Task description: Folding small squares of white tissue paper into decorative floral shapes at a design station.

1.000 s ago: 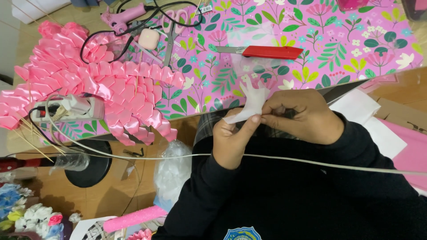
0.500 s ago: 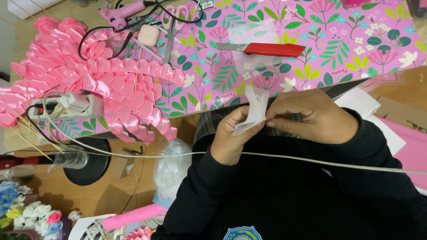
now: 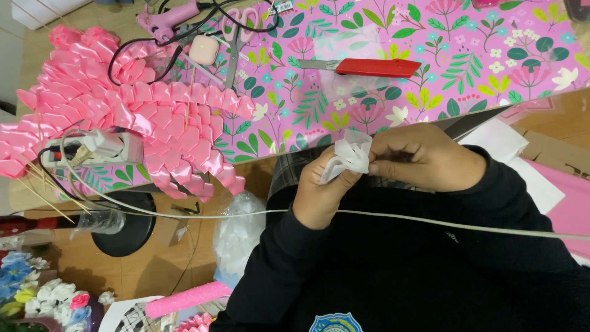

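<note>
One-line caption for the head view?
Both hands, left hand and right hand, pinch a white ribbon piece beside pink folded ribbons.

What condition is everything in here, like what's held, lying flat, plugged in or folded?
White ribbon piece: crumpled, pinched between both hands.
Left hand: closed on the ribbon.
Right hand: fingertips gripping the ribbon.
Red-handled knife: lying flat on the floral paper.
Power strip: a plug is in it.
Pink ribbon petals: folded, overlapping.
Pink glue gun: lying down.
</note>
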